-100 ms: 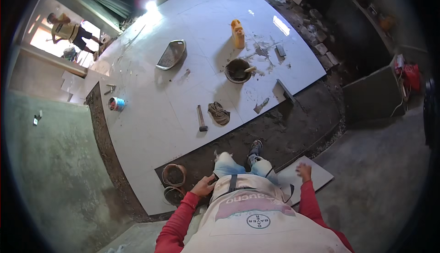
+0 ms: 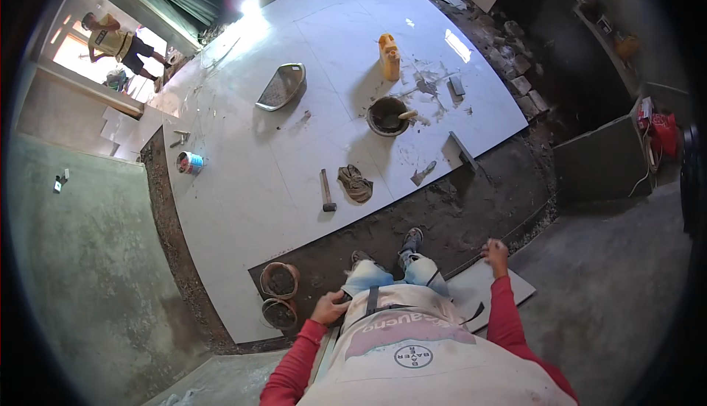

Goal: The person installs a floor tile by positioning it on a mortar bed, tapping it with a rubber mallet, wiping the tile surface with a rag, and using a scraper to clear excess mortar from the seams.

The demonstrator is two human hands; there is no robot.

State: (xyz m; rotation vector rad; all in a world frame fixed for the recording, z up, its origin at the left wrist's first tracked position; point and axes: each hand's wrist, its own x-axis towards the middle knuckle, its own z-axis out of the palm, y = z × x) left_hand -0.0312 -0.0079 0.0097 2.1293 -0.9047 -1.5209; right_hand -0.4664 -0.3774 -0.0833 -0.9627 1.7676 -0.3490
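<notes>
My left hand [image 2: 329, 307] is beside my left thigh, near two buckets, its thumb and fingers slightly apart. A small dark thing shows by its fingertips; whether they touch it I cannot tell. Raised out to the right, my right hand [image 2: 497, 256] has loosely bent fingers and no visible object in it. Below that hand lies a loose white tile [image 2: 520, 285]. A bucket [image 2: 280, 280] and a second bucket [image 2: 280, 313], both with dark contents, stand left of my legs. Ahead on the white tiled floor [image 2: 243, 207] lie a hammer [image 2: 326, 191] and a crumpled brown cloth [image 2: 356, 184].
A mortar bucket [image 2: 387, 116], yellow jug [image 2: 389, 58], shallow basin [image 2: 282, 86], trowel [image 2: 423, 173] and long bar [image 2: 463, 153] are on the tiles. Dark bare ground [image 2: 486, 207] borders them. A paint can [image 2: 189, 162] is at left; another person [image 2: 118, 41] stands by the far-left opening.
My right hand has moved forward and up, its fingers now more bent. My left hand has shifted slightly right in the picture. The whole view has moved a little.
</notes>
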